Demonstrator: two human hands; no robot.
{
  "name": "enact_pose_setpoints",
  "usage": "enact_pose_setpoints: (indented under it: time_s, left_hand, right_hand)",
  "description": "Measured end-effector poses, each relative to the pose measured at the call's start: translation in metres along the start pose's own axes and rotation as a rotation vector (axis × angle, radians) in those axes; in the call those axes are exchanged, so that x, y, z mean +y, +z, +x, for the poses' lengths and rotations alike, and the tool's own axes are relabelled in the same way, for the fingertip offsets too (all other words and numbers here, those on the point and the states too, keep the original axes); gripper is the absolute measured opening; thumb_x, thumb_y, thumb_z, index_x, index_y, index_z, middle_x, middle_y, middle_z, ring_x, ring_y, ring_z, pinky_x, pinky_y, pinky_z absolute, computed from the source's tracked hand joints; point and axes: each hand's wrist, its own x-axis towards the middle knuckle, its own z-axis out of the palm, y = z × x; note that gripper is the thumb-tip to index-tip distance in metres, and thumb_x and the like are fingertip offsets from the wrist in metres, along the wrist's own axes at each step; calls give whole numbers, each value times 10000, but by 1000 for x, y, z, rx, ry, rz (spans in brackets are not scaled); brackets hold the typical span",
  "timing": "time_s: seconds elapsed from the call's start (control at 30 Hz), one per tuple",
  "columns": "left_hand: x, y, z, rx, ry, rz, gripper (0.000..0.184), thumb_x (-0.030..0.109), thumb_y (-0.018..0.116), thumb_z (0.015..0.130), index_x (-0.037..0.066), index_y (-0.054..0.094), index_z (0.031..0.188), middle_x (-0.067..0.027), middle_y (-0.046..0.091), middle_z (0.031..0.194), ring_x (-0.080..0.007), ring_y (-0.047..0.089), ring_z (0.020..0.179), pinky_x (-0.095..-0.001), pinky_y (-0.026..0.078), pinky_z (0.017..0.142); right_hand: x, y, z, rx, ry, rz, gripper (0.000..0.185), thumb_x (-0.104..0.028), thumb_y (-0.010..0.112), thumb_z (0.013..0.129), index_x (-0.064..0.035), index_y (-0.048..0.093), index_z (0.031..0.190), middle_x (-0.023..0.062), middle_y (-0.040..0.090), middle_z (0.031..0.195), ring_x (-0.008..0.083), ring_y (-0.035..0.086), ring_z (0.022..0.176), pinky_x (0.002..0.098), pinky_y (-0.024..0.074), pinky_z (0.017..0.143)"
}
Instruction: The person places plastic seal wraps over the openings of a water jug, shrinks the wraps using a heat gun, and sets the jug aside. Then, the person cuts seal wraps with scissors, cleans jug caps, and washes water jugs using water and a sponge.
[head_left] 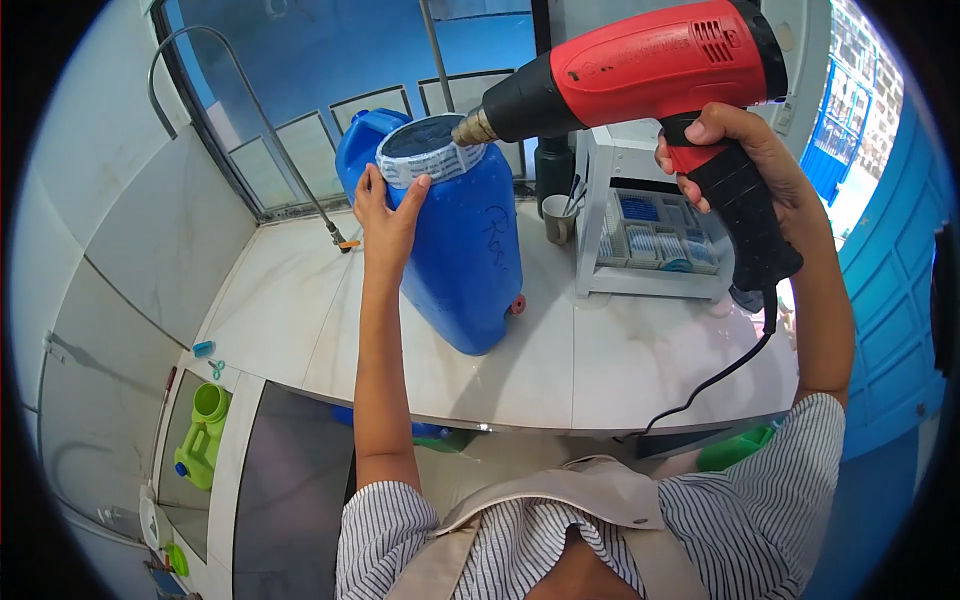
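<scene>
My right hand (752, 150) is wrapped round the black handle of a red heat gun (650, 65), raised at the upper right. Its metal nozzle points left, close to a white printed plastic seal (432, 167) around the top of a blue water jug (462, 260). A dark round lid (425, 137) shows inside the seal. With thumb and fingers apart, my left hand (388, 222) grips the near side of the seal. The jug stands upright on the counter, with handwriting on its side and a small reddish spout low down.
The heat gun's black cord (710, 378) hangs over the tiled counter (630, 350). At the right stand a mug (558, 220) and a white rack (650, 283) with small packets. A curved metal faucet (270, 130) rises at the left. A green container (203, 440) sits lower left.
</scene>
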Motion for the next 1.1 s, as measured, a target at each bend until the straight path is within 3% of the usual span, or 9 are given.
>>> enact_pose_setpoints:
  time_s: [0.3, 0.37, 0.6, 0.67, 0.9, 1.0, 1.07, 1.1]
  left_hand:
    - [3, 1, -3, -4, -25, -2, 974, 550, 643, 724, -102, 258, 1337, -240, 224, 1396, -357, 170, 1306, -415, 181, 1065]
    - [1, 1, -2, -5, -18, -13, 970, 545, 641, 731, -103, 251, 1338, -238, 224, 1397, -356, 163, 1310, -416, 182, 1065]
    - [7, 1, -9, 11, -16, -28, 921, 494, 634, 767, -68, 216, 1365, -240, 245, 1386, -351, 156, 1316, -416, 179, 1066]
    - [6, 3, -9, 48, 56, -44, 904, 455, 648, 775, -49, 200, 1378, -247, 256, 1376, -343, 197, 1307, -413, 190, 1062]
    - [5, 5, -9, 29, 2, -226, 897, 395, 674, 774, -45, 185, 1383, -270, 274, 1355, -334, 271, 1286, -390, 221, 1052]
    - [4, -3, -1, 3, 61, -168, 831, 356, 663, 779, -35, 234, 1374, -241, 267, 1383, -323, 267, 1297, -388, 224, 1051]
    - [8, -17, 14, -32, 331, 222, 746, 339, 629, 783, -28, 310, 1348, -204, 287, 1401, -308, 294, 1294, -376, 227, 1052]
    - [5, -18, 29, -90, 311, 87, 624, 354, 553, 804, -8, 417, 1294, -185, 355, 1377, -304, 322, 1284, -356, 237, 1046]
  right_hand:
    - [7, -25, 12, 7, -16, 78, 352, -135, 569, 751, 97, 452, 989, 157, 587, 720, 148, 595, 466, 232, 539, 405]
    - [8, -32, 18, -21, 4, 60, 279, -147, 608, 744, 9, 476, 933, 131, 582, 714, 138, 593, 507, 227, 526, 433]
    - [11, -32, 55, -100, -28, 72, 220, -164, 606, 758, -5, 519, 883, 109, 597, 716, 146, 596, 517, 231, 526, 457]
    - [9, -23, 68, -118, -3, 35, 190, -176, 607, 764, -14, 548, 844, 91, 595, 712, 143, 594, 527, 231, 523, 466]
    - [7, -1, 116, -219, -1, -1, 221, -230, 622, 760, -26, 568, 825, 93, 609, 693, 133, 597, 507, 222, 523, 452]
    - [5, 0, 118, -220, 1, -19, 208, -225, 631, 747, -39, 565, 812, 100, 616, 666, 127, 594, 464, 204, 522, 436]
    - [5, -7, 116, -218, -7, -34, 207, -210, 622, 750, -30, 558, 832, 104, 610, 676, 126, 598, 480, 203, 524, 443]
    - [5, -11, 114, -213, -7, -28, 207, -210, 622, 750, -30, 558, 832, 104, 610, 676, 126, 598, 480, 203, 524, 443]
